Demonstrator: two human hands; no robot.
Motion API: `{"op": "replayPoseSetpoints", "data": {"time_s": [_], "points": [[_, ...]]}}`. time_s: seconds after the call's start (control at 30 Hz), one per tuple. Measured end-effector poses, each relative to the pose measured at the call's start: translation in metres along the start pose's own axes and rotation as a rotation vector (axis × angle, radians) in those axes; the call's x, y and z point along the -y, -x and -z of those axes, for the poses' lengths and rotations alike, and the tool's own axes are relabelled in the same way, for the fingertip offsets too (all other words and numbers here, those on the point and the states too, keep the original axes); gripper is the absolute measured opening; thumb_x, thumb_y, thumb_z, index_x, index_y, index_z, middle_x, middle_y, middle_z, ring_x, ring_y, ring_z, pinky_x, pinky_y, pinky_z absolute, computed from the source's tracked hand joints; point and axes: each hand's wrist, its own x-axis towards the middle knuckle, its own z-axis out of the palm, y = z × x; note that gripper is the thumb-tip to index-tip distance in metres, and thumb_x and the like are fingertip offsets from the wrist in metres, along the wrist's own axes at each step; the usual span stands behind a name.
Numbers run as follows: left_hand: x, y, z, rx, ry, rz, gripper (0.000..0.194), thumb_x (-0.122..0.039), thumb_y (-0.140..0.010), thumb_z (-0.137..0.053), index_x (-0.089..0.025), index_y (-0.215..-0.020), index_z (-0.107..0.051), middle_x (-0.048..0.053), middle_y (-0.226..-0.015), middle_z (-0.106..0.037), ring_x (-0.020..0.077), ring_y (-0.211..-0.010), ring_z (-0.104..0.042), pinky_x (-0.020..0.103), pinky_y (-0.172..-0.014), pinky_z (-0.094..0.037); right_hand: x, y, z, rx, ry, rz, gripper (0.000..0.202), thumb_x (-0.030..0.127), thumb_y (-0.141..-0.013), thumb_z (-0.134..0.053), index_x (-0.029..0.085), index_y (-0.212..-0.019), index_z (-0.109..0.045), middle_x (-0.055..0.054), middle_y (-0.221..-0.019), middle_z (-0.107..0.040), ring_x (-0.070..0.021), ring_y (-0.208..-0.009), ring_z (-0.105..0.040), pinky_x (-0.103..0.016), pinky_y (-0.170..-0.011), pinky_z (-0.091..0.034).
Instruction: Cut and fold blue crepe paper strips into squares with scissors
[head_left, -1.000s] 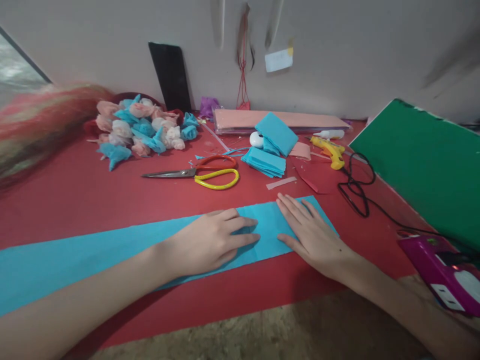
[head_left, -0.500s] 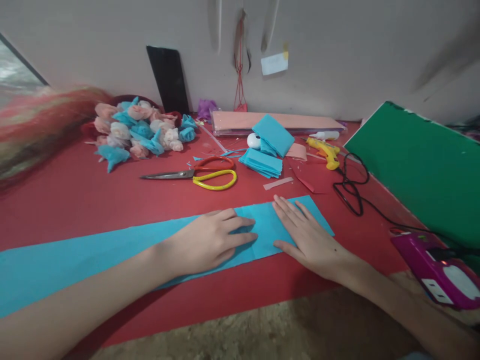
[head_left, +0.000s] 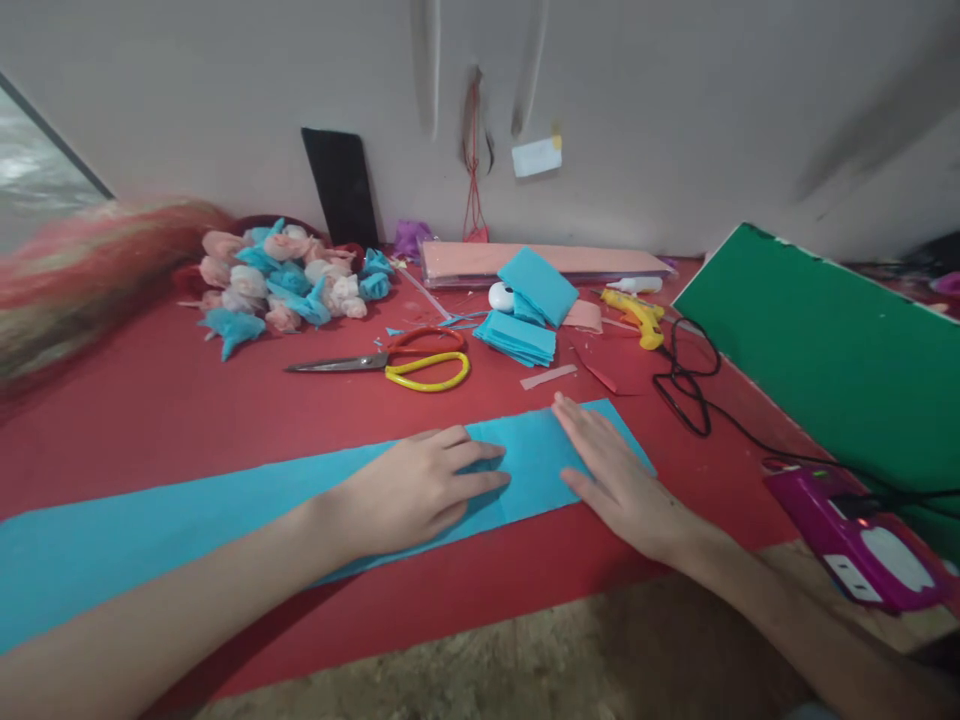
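A long strip of blue crepe paper [head_left: 187,510] lies across the red table [head_left: 465,590], reaching past the left edge of the view. My left hand [head_left: 424,485] rests on the middle of the strip with its fingers apart. Near the strip's right end, my right hand [head_left: 619,480] touches the paper, thumb spread from the fingers. Behind the hands lie scissors [head_left: 375,362] with one red and one yellow handle. A stack of cut blue pieces [head_left: 516,338] sits behind the strip, with another blue bundle [head_left: 538,285] beside it.
Paper flowers [head_left: 285,275] are heaped at the back left. A yellow glue gun [head_left: 636,316] with a black cord lies at the back right, near a green board [head_left: 817,350]. A purple power strip [head_left: 855,545] is at the right. A black phone-like slab [head_left: 341,188] leans on the wall.
My right hand has turned on its side somewhat, its fingers closer together, and shifted slightly on the paper. My left hand stays in place. The camera view has tilted slightly.
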Motion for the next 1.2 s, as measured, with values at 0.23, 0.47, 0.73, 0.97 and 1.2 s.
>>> {"op": "replayPoseSetpoints", "data": {"time_s": [0.23,0.47,0.73,0.97,1.2], "points": [[0.000,0.000,0.000,0.026,0.005,0.025,0.036,-0.013,-0.090,-0.040,-0.020,-0.121,-0.057,0.008,-0.126,-0.058,0.0233,-0.099,-0.056,0.038,-0.086,-0.049,-0.009,0.000,-0.006,-0.101,-0.071,-0.240,0.059,0.050,-0.093,-0.029,0.013,-0.136,-0.045,-0.016,-0.147,-0.035,-0.0281,-0.138,-0.026,-0.052,-0.110,-0.027],[-0.001,0.000,0.002,0.018,-0.003,0.022,0.036,-0.013,-0.090,-0.040,-0.019,-0.120,-0.058,0.009,-0.124,-0.059,0.0227,-0.097,-0.056,0.038,-0.084,-0.050,-0.003,-0.002,-0.014,-0.080,-0.157,-0.202,0.051,0.042,-0.089,-0.042,0.021,-0.136,-0.044,-0.013,-0.146,-0.039,-0.0284,-0.138,-0.027,-0.053,-0.110,-0.027],[-0.001,0.000,0.003,0.019,0.009,0.028,0.036,-0.013,-0.089,-0.040,-0.020,-0.120,-0.057,0.008,-0.124,-0.059,0.0228,-0.096,-0.056,0.038,-0.084,-0.049,-0.009,-0.020,-0.008,-0.109,-0.294,-0.212,0.038,0.034,-0.080,-0.054,0.023,-0.116,-0.054,-0.013,-0.139,-0.045,-0.0295,-0.131,-0.039,-0.051,-0.105,-0.034],[-0.001,-0.001,0.002,0.013,0.009,0.019,0.035,-0.014,-0.089,-0.041,-0.021,-0.119,-0.057,0.008,-0.122,-0.059,0.0221,-0.095,-0.055,0.036,-0.083,-0.048,0.000,-0.023,0.005,-0.168,-0.455,-0.246,0.029,0.034,-0.077,-0.058,0.021,-0.103,-0.054,-0.008,-0.101,-0.065,-0.0215,-0.097,-0.061,-0.037,-0.086,-0.050],[0.000,0.000,0.003,0.008,0.019,0.014,0.034,-0.012,-0.089,-0.041,-0.019,-0.117,-0.058,0.008,-0.123,-0.059,0.0222,-0.097,-0.055,0.036,-0.084,-0.049,0.000,-0.025,0.009,-0.183,-0.520,-0.327,0.038,0.042,-0.075,-0.060,0.019,-0.105,-0.062,-0.005,-0.084,-0.067,-0.0157,-0.068,-0.060,-0.029,-0.062,-0.050]]}}
